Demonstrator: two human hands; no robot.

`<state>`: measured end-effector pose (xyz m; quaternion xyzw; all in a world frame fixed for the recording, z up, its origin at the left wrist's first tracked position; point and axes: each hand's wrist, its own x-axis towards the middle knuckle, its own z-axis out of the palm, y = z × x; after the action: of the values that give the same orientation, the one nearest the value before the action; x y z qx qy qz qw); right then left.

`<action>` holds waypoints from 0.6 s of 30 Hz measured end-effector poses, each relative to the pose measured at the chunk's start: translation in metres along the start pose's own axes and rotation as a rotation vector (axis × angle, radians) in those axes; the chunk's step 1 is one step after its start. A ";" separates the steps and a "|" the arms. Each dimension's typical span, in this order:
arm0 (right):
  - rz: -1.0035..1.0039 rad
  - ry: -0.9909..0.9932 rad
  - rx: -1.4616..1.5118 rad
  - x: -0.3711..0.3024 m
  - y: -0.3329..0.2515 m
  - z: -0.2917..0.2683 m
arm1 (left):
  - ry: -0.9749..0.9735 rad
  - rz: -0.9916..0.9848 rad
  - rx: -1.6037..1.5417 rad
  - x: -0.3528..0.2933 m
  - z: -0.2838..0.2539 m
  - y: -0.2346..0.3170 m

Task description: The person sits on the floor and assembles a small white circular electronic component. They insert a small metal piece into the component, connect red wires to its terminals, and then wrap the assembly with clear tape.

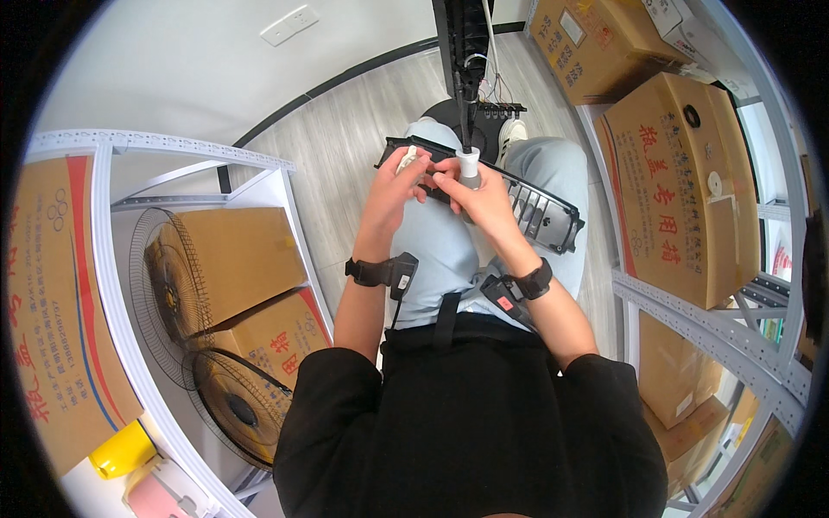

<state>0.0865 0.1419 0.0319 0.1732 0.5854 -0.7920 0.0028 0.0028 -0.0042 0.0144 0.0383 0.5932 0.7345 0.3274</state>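
Across my lap lies a long black slotted plastic panel [554, 226]. Above it my two hands are close together, fingertips nearly meeting. My left hand [395, 183] is closed around a small whitish piece [407, 159] that sticks out past the thumb; its kind cannot be made out. In my right hand [485, 200] the fingers are closed, with a grey cylinder with a flared white top [469, 164] held upright against the palm. Anything small between the fingertips is hidden. A black strap with a small device sits on each wrist.
Just beyond my knees rises a black stand [465, 60] with loose wires and a round base. White metal shelving [117, 259] on the left holds cartons and wire fan guards [168, 298]. More shelving with large cartons [682, 190] stands close on the right.
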 end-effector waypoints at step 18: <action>-0.191 0.184 -0.429 0.027 0.022 0.021 | 0.049 -0.013 0.019 -0.004 -0.001 -0.006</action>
<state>0.0599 0.1209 0.0097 0.1841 0.7518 -0.6270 -0.0887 0.0081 -0.0070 0.0104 0.0195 0.6082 0.7275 0.3169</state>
